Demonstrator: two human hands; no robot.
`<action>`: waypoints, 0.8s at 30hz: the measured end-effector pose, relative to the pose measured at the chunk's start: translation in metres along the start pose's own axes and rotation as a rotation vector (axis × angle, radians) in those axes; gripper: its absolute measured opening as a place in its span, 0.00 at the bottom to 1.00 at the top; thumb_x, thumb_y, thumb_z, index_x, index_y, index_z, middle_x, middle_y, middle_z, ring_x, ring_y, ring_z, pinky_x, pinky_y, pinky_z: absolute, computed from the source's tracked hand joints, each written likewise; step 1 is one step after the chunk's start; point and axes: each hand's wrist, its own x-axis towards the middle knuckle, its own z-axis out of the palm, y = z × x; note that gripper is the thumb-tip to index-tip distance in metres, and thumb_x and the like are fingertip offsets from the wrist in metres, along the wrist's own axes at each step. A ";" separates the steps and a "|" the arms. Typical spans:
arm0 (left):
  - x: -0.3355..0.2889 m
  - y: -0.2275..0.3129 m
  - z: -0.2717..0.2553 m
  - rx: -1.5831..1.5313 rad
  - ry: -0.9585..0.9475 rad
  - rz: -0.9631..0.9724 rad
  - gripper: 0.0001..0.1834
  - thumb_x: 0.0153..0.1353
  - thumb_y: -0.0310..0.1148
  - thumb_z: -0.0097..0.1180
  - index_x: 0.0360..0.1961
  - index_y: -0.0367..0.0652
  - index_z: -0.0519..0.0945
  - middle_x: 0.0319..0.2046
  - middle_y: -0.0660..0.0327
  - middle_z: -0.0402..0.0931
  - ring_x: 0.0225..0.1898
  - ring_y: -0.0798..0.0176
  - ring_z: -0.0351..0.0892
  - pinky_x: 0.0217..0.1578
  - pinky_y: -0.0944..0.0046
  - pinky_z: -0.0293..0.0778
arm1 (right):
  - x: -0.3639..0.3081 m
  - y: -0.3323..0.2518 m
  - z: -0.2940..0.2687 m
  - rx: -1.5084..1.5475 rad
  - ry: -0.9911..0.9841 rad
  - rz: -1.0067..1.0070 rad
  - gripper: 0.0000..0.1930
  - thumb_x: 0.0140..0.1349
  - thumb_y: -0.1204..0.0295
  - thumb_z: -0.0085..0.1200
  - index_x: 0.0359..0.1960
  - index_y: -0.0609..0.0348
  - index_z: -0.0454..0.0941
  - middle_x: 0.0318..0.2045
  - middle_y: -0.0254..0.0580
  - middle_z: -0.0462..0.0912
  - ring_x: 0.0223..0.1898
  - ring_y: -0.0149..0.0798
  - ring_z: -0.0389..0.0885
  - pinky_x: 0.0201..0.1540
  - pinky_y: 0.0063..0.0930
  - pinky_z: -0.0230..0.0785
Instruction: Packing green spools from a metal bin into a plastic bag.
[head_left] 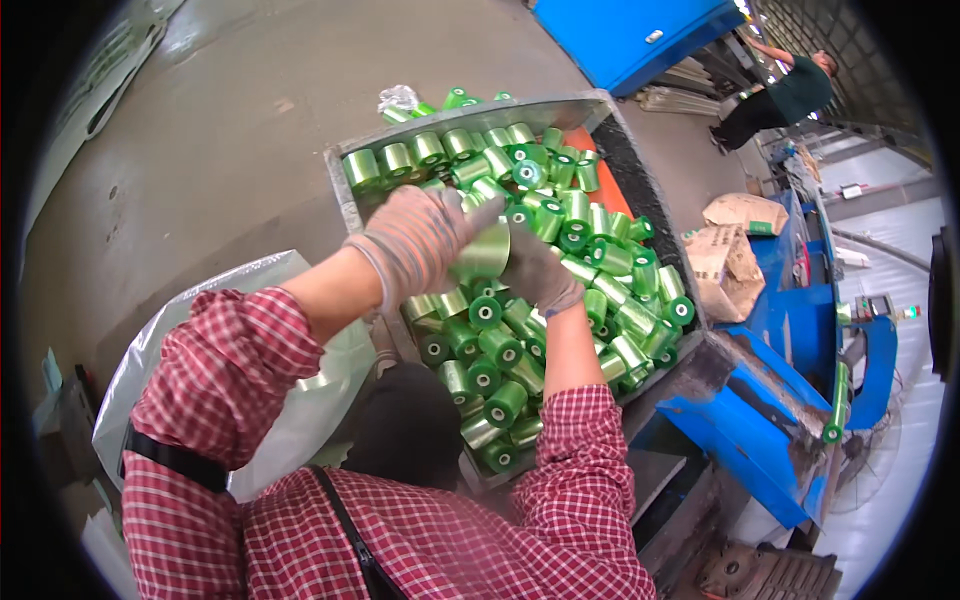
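Between my hands, above the heap, is a shiny green film roll (485, 252). My left hand (425, 235), in a grey and orange striped glove, is closed around its left and upper side, the fingers slightly blurred. Against its right side, my right hand (540, 272) in a plain grey glove grips it, with some fingers hidden behind. Below lie many similar green film rolls (503, 402), heaped at various angles in a grey bin (340, 190). Several show dark green end faces with white cores.
A clear plastic bag (150, 400) stands open left of the bin. An orange panel (603, 185) lines its far right inside. Brown paper sacks (735, 270) and blue machinery (740, 430) are to the right. A person (800, 95) stands farther off by a blue cabinet (630, 40).
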 end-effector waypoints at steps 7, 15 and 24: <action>-0.151 -0.039 -0.060 -1.290 0.383 -0.536 0.46 0.36 0.28 0.67 0.60 0.39 0.61 0.46 0.58 0.73 0.48 0.61 0.73 0.49 0.63 0.70 | -0.084 0.139 0.060 -1.214 -0.118 1.122 0.33 0.47 0.58 0.61 0.57 0.52 0.65 0.54 0.53 0.68 0.53 0.49 0.72 0.53 0.38 0.67; -0.280 -0.047 0.068 -1.216 -0.074 -1.320 0.48 0.44 0.48 0.63 0.59 0.24 0.58 0.50 0.37 0.67 0.48 0.48 0.73 0.49 0.56 0.71 | -0.131 -0.019 0.058 0.408 0.653 0.334 0.26 0.58 0.56 0.53 0.55 0.54 0.68 0.49 0.33 0.74 0.46 0.36 0.73 0.47 0.39 0.68; -0.255 -0.013 0.174 -0.675 -0.257 -0.875 0.30 0.60 0.38 0.47 0.58 0.28 0.60 0.47 0.36 0.71 0.50 0.45 0.74 0.51 0.56 0.69 | -0.001 -0.223 0.240 0.603 0.148 0.334 0.32 0.60 0.51 0.50 0.58 0.64 0.63 0.49 0.53 0.74 0.44 0.44 0.78 0.46 0.32 0.73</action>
